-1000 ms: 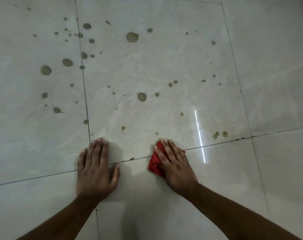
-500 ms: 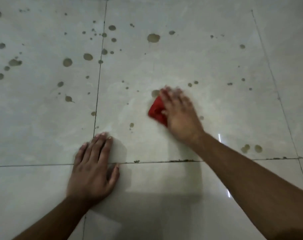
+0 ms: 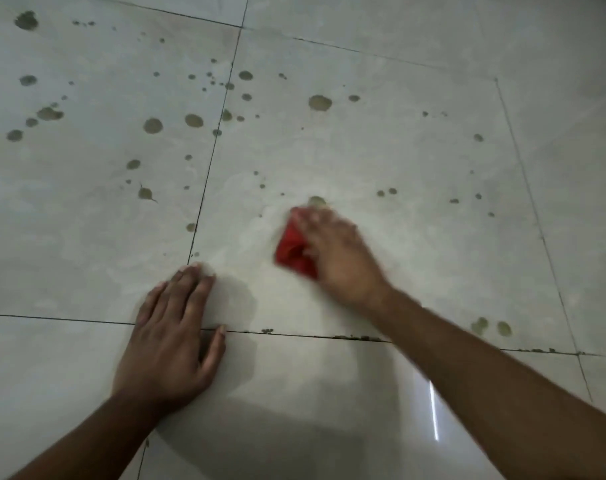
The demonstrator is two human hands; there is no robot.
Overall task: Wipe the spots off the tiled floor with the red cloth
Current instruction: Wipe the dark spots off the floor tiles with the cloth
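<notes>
My right hand presses a crumpled red cloth flat on the pale tiled floor; the hand is blurred with motion, and the cloth shows at its left side. A brown spot lies just beyond the fingertips. Several more brown spots are scattered farther away, a large one near the top middle and many on the left tile, such as one. My left hand rests flat on the floor with fingers spread, across a grout line.
Dark grout lines divide the large glossy tiles. Two spots sit near the grout line at the right, past my right forearm. A bright light streak reflects on the near tile.
My right hand slid the cloth away from me, from the near grout line up to the mid-tile spot. The small spots by the near edge are gone. My left hand stayed planted.
</notes>
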